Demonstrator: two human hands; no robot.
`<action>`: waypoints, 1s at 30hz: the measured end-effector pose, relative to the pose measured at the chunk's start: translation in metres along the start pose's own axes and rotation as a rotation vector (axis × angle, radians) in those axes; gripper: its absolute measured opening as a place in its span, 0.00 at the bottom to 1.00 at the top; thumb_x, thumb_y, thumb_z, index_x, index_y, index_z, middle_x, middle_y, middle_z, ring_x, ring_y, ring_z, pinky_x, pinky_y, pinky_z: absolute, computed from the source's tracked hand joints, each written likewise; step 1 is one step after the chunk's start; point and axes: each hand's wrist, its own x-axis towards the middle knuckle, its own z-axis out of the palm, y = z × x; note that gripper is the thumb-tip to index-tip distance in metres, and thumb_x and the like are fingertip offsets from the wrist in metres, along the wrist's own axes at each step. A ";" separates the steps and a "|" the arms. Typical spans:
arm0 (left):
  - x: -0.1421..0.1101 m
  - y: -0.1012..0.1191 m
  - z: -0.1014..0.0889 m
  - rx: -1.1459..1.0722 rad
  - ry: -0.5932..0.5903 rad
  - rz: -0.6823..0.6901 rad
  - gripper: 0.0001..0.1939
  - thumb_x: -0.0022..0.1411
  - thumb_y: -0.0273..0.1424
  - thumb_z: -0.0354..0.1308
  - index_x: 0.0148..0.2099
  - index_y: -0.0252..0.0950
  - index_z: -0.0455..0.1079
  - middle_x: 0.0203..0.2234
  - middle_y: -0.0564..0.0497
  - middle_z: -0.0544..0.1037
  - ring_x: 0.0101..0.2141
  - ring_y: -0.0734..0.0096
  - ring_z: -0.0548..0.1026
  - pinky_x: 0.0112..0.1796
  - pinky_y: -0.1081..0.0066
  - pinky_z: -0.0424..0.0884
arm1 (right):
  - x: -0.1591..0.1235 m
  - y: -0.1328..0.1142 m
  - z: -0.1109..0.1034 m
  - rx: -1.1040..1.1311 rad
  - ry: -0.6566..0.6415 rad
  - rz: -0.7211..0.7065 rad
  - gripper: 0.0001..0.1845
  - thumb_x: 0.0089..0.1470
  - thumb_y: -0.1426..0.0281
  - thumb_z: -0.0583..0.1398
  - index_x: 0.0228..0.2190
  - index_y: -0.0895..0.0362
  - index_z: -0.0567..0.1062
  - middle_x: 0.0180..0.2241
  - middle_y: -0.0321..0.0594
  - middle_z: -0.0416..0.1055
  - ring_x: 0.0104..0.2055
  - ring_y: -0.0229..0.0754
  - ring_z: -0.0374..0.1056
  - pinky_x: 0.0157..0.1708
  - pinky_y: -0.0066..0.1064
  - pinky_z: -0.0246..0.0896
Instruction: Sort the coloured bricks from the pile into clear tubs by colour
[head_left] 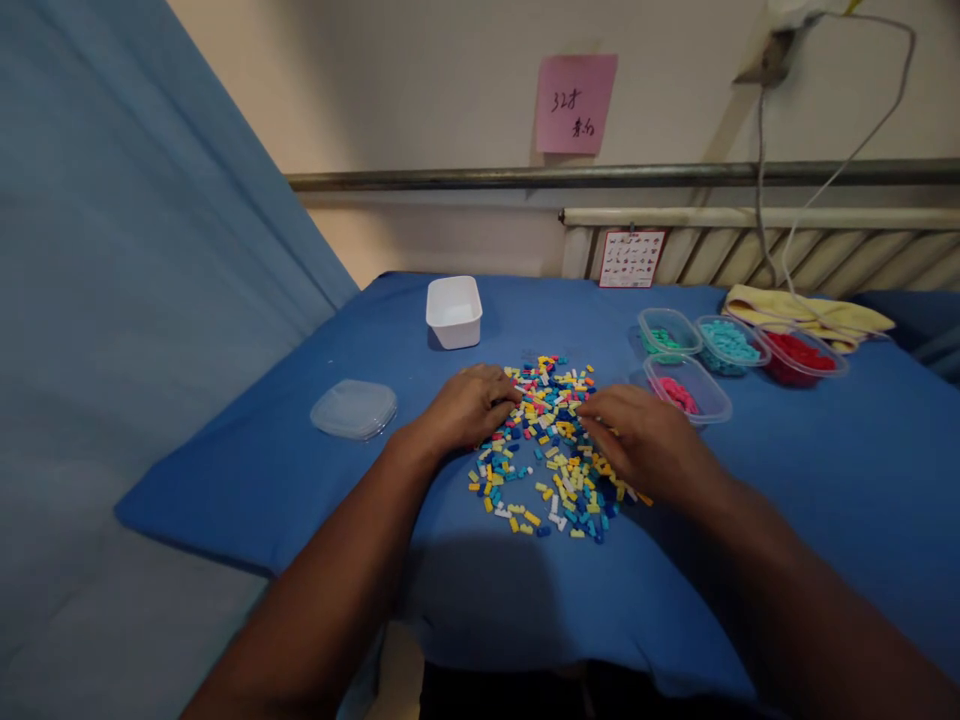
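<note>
A loose heap of small toy building bricks (566, 480) in yellow, blue, white, pink and orange is spread over the blue cloth. At its left edge rests my left hand (474, 403), fingers curled and pressed together among the bricks; whatever they hold is too small to make out. My right hand (641, 432) reaches over the heap's right side, thumb and fingertips drawn together in a pinch. Any brick between them is hidden. Just beyond that hand stands a clear tub with pink bricks (711, 405).
Clear tubs of green (688, 325), turquoise (761, 350) and red bricks (832, 368) stand at the right, before a yellow cloth (825, 312). A white container (454, 332) is at the back, stacked clear lids (354, 408) at the left. A blue curtain (150, 250) hangs left.
</note>
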 end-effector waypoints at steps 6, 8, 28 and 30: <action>0.006 0.014 -0.008 0.080 -0.058 -0.003 0.10 0.65 0.29 0.61 0.43 0.45 0.82 0.38 0.47 0.82 0.44 0.56 0.78 0.47 0.58 0.71 | 0.002 -0.017 0.013 0.043 -0.173 -0.052 0.11 0.72 0.69 0.56 0.43 0.56 0.79 0.40 0.45 0.78 0.45 0.49 0.73 0.47 0.41 0.68; 0.009 0.018 -0.008 0.113 -0.066 -0.034 0.09 0.63 0.28 0.61 0.40 0.44 0.82 0.37 0.47 0.82 0.42 0.55 0.78 0.46 0.57 0.70 | 0.002 -0.018 0.014 0.049 -0.169 -0.046 0.11 0.72 0.69 0.56 0.43 0.57 0.79 0.41 0.45 0.78 0.45 0.48 0.73 0.48 0.40 0.68; 0.018 0.064 0.008 -1.114 0.050 -0.302 0.17 0.63 0.41 0.68 0.45 0.32 0.79 0.33 0.49 0.81 0.30 0.74 0.73 0.35 0.73 0.69 | 0.007 -0.019 0.023 0.353 0.321 0.065 0.11 0.69 0.72 0.61 0.51 0.51 0.77 0.46 0.43 0.79 0.48 0.47 0.76 0.49 0.41 0.74; 0.019 0.067 0.007 -1.161 0.035 -0.313 0.18 0.63 0.42 0.69 0.47 0.32 0.81 0.33 0.48 0.82 0.29 0.75 0.74 0.34 0.73 0.69 | 0.008 -0.018 0.022 0.334 0.334 0.074 0.10 0.68 0.72 0.61 0.49 0.52 0.78 0.45 0.43 0.78 0.47 0.47 0.76 0.49 0.41 0.73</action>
